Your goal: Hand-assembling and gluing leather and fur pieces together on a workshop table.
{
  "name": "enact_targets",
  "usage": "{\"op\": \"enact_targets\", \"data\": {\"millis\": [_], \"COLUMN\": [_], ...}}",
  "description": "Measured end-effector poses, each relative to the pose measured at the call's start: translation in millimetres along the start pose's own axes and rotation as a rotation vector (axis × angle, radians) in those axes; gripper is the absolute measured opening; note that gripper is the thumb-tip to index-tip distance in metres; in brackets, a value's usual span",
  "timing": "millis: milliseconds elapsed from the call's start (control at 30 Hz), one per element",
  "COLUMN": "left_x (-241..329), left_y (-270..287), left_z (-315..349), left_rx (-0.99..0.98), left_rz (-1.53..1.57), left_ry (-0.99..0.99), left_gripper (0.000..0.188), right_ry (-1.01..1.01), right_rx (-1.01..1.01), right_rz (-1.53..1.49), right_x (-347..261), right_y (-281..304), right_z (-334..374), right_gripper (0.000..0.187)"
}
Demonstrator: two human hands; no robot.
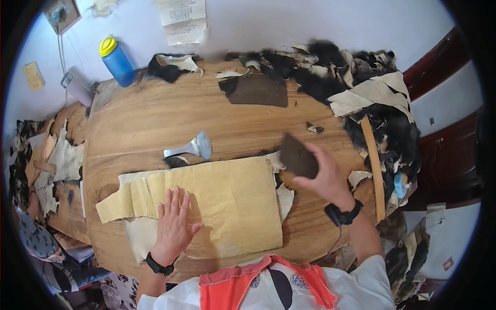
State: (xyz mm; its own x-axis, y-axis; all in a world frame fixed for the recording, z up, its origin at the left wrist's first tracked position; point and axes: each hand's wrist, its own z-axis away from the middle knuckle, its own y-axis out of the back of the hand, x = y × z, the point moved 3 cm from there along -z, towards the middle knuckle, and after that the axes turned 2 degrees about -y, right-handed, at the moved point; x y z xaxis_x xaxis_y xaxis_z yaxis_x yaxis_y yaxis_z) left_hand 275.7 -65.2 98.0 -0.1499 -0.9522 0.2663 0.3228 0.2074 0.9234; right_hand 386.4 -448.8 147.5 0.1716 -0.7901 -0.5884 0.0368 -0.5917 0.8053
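My left hand (175,223) lies flat with its fingers spread on a yellow paper pattern (232,201). Beneath the pattern is a pale hide (142,235), whose edges show at the left and right. Over the pattern's right end, my right hand (325,178) grips a dark brown flat block (298,156) between thumb and fingers. A metal scraper (192,147) with a fanned blade lies on the wood beyond the pattern.
Black fur scraps (320,67) heap along the table's back and right sides. A dark brown sheet (258,91) lies at the back. A wooden strip (374,168) runs along the right. A blue bottle (118,64) and a grey-purple flask (77,90) stand at back left.
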Motion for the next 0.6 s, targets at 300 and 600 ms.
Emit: {"op": "enact_targets", "data": {"millis": [300,600], "left_x": [-8,-15], "left_y": [-12,-18], "left_z": [15,24], "left_rx": [0.022,0.046], "left_rz": [-0.036,0.010], "left_ry": [-0.041,-0.016], "left_gripper": [0.093,0.092], "right_ry": [0.578,0.450], "right_rx": [-0.333,-0.483], "right_rz": [0.073,0.208], "right_x": [-93,-137], "right_y": [-135,-142], "right_z": [-12,-114], "right_gripper": [0.095,0.044]}}
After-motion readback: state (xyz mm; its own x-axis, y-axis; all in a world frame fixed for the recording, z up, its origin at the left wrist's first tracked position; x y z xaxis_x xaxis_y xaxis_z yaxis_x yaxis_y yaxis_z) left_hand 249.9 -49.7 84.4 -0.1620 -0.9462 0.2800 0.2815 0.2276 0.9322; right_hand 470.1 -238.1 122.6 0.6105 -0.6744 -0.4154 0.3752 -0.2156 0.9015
